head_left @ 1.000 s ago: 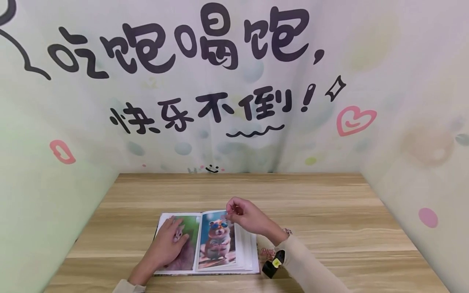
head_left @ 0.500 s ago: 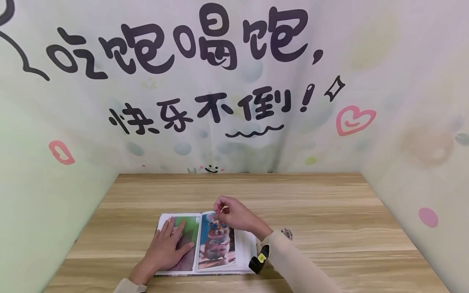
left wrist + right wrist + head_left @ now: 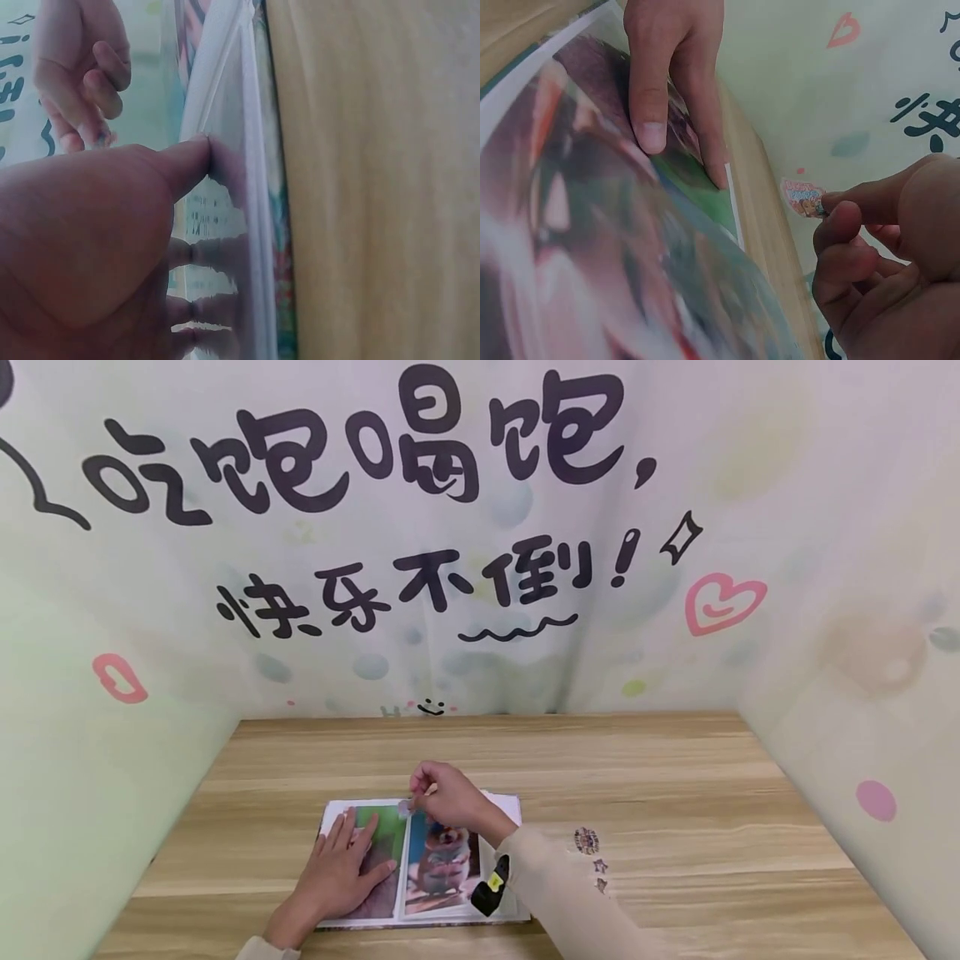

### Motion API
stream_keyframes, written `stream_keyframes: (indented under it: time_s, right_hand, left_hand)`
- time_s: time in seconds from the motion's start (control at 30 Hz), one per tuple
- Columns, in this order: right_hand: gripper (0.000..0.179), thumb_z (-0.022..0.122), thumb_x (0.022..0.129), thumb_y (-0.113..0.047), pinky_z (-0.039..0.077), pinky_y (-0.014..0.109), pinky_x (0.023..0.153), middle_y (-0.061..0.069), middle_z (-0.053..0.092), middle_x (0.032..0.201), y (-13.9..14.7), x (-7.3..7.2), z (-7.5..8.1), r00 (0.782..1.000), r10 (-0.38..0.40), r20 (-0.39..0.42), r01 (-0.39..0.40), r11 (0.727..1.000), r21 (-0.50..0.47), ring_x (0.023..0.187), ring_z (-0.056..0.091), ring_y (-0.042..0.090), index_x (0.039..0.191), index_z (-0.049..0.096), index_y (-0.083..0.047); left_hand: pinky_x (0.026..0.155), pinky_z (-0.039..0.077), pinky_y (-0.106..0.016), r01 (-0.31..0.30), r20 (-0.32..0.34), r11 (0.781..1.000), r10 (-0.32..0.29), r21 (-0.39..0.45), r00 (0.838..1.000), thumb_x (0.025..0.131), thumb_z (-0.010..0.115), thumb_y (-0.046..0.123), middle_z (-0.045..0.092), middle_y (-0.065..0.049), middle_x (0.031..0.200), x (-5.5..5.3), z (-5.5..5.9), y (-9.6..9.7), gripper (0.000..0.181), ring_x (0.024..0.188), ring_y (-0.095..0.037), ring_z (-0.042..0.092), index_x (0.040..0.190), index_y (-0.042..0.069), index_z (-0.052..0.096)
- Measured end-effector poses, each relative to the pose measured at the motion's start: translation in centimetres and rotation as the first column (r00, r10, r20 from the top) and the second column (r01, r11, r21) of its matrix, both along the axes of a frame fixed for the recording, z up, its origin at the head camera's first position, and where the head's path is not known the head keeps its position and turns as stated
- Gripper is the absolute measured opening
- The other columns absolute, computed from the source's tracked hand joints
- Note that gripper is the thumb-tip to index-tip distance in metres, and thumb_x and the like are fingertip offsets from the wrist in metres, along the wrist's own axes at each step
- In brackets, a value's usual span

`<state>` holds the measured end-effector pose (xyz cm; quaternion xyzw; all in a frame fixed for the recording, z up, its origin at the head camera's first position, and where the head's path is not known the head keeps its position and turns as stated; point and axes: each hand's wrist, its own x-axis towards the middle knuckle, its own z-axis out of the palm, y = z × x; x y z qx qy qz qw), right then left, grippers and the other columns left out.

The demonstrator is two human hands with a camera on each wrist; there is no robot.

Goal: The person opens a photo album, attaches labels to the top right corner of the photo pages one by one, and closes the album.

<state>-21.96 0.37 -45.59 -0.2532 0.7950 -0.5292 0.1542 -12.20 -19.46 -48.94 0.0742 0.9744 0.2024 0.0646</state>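
Observation:
An open photo album lies on the table. Its left page bears a green-backed photo, and its right page a picture of a furry animal. My left hand rests on the left page with fingers spread, covering part of the photo. Between thumb and forefinger, my right hand pinches a small printed sticker with colourful lettering. In the head view that hand is above the top of the album, near the fold. The right forearm hides part of the right page.
Right of the album, a round sticker and two small star stickers lie on the wooden table. A printed curtain stands behind the table's far edge. A black wrist strap is on the right arm.
My right hand has moved left with the sticker, from the right page's outer top corner to near the fold. Its arm now uncovers stickers on the table. The left hand's fingers have spread.

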Motion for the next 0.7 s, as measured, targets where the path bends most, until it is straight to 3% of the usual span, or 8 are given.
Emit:
stream_keyframes:
  time_s: [0.23,0.47,0.7]
  right_hand:
    - [0.015,0.068,0.085,0.007,0.041,0.020,0.046,-0.001,0.052,0.076,-1.7,-0.2,-0.9,0.998,-0.059,-0.004,0.059,0.998,0.027,0.050,0.048,0.010,0.086,0.057,-0.002]
    - [0.017,0.073,0.083,0.003,0.040,0.019,0.060,-0.004,0.053,0.072,-3.0,-1.0,-2.0,0.994,-0.089,-0.062,0.095,0.990,0.105,0.063,0.047,0.006,0.082,0.059,-0.006]
    - [0.015,0.072,0.082,0.004,0.041,0.020,0.060,-0.004,0.054,0.071,-3.2,-1.2,-2.7,0.992,-0.117,-0.050,0.122,0.985,0.124,0.064,0.048,0.007,0.083,0.060,-0.004]
  left_hand:
    - [0.111,0.016,-0.072,0.001,0.002,1.000,-0.001,0.008,1.000,0.095,0.058,0.050,0.019,-0.037,0.156,0.0,-0.2,-0.1,0.077,0.145,-0.053,0.016,0.150,0.000,0.038]
    - [0.111,0.015,-0.072,0.003,-0.001,1.000,-0.003,0.013,1.000,0.095,0.058,0.049,0.018,-0.038,0.156,-0.1,-0.3,-0.1,0.077,0.145,-0.053,0.015,0.150,-0.001,0.037]
    - [0.112,0.013,-0.072,0.000,0.015,1.000,0.000,0.019,1.000,0.096,0.058,0.048,0.016,-0.037,0.156,-0.2,-0.2,-0.1,0.077,0.145,-0.053,0.013,0.151,-0.001,0.036]
